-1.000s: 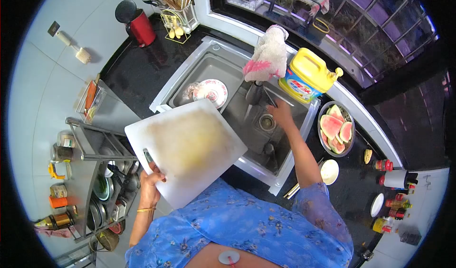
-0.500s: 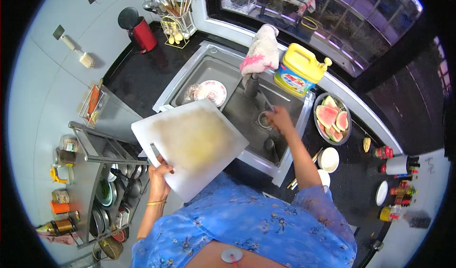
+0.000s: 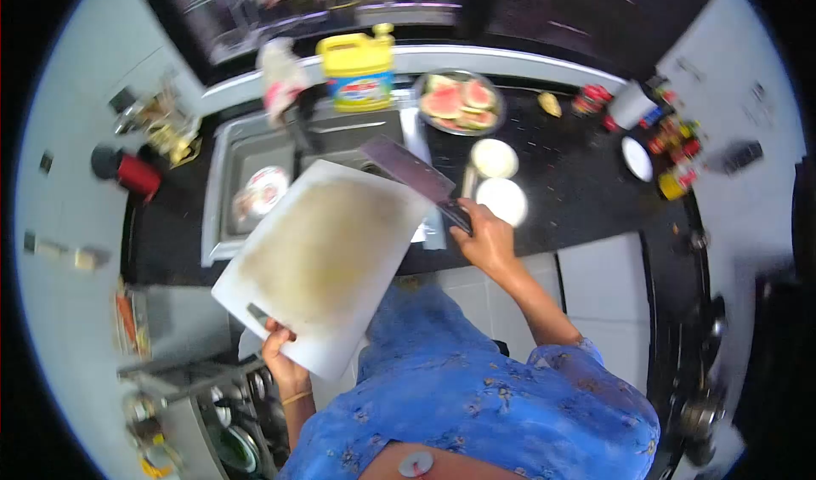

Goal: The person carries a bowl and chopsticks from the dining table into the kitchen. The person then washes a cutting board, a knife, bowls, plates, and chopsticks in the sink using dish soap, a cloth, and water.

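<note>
My left hand [image 3: 282, 354] is closed on the lower edge of a white cutting board [image 3: 365, 301], near its slot handle. The board is tilted, with a brownish-yellow stain across its middle, and it covers part of the sink [image 3: 223, 174]. In my right hand [image 3: 489, 238] is the dark handle of a cleaver [image 3: 410, 170]. Its wide blade points up and left, over the board's upper right corner and the sink edge. Two white bowls [image 3: 495, 159] stand on the counter just beyond my right hand.
A bowl of watermelon pieces [image 3: 461, 102] and a yellow detergent jug [image 3: 357, 72] stand along the window side. A patterned dish [image 3: 265, 189] lies in the left basin. Condiment bottles [image 3: 677, 153] line the right wall; a rack of pans [image 3: 238, 446] stands lower left.
My right hand has come up out of the sink and moved right, bringing the cleaver into clear sight. The view has turned right, and the board stays in my left hand.
</note>
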A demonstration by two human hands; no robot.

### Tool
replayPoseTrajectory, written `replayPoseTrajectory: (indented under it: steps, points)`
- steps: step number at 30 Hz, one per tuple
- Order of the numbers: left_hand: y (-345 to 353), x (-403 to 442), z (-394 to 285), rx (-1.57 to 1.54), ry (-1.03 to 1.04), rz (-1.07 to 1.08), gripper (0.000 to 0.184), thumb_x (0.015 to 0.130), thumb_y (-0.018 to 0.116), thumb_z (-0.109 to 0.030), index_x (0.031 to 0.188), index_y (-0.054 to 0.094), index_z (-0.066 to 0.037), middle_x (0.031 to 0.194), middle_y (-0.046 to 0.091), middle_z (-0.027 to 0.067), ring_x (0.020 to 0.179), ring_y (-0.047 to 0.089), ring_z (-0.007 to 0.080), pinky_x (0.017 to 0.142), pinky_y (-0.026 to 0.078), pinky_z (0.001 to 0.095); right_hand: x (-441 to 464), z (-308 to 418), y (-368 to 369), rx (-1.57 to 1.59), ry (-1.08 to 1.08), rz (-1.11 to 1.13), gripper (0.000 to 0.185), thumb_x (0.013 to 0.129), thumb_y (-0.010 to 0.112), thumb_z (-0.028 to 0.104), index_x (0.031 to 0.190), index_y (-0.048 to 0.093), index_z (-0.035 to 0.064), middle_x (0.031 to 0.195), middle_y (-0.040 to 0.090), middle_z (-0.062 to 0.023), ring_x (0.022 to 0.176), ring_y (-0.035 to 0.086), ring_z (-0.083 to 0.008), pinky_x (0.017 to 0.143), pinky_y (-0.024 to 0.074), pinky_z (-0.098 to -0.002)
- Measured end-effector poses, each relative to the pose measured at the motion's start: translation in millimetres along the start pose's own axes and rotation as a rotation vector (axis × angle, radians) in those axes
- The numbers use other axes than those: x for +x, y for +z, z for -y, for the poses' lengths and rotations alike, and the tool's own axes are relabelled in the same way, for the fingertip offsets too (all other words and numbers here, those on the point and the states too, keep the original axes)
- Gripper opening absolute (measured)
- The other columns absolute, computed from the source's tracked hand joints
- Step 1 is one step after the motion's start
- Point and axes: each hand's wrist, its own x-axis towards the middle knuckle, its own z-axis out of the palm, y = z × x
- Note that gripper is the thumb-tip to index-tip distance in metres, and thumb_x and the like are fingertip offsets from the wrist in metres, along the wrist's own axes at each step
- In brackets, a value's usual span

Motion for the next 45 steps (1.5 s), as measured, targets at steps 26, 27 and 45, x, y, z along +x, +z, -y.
replayPoseTrajectory:
  steps: [26,27,45]
  points:
    - [426,39,493,0.418,-0.399,0.54,0.023,0.068,0.051,-0.001,0.09,0.056,0.0,0.073,0.052,0.0023,0.066,0.05,0.0126,0.063,0.042,0.0247,-198,-412,-269,-0.197,0.696,-0.229,0.036,0.066,0.07,0.021,0.097,0.062,0.0033,0.083,0.061,-0.0144,0.071,0.06,-0.0323,0.065,0.0477,-0.041]
    - [429,43,502,0.419,-0.397,0.532,0.023,0.068,0.051,-0.001,0.09,0.056,0.0,0.073,0.052,0.0023,0.066,0.05,0.0126,0.063,0.042,0.0247,-198,-420,-271,-0.189,0.704,-0.22,0.036,0.066,0.071,0.021,0.097,0.062,0.003,0.083,0.061,-0.0144,0.072,0.06,-0.0322,0.066,0.0477,-0.0409]
    - [413,121,553,1.053,-0.423,0.256,0.021,0.07,0.059,-0.011,0.083,0.054,0.005,0.074,0.058,0.0124,0.067,0.058,0.0226,0.055,0.047,0.0333,-119,-499,-224,-0.017,0.547,-0.022,0.04,0.065,0.07,0.027,0.098,0.061,0.0055,0.084,0.061,-0.0149,0.077,0.061,-0.0331,0.068,0.0487,-0.0424]
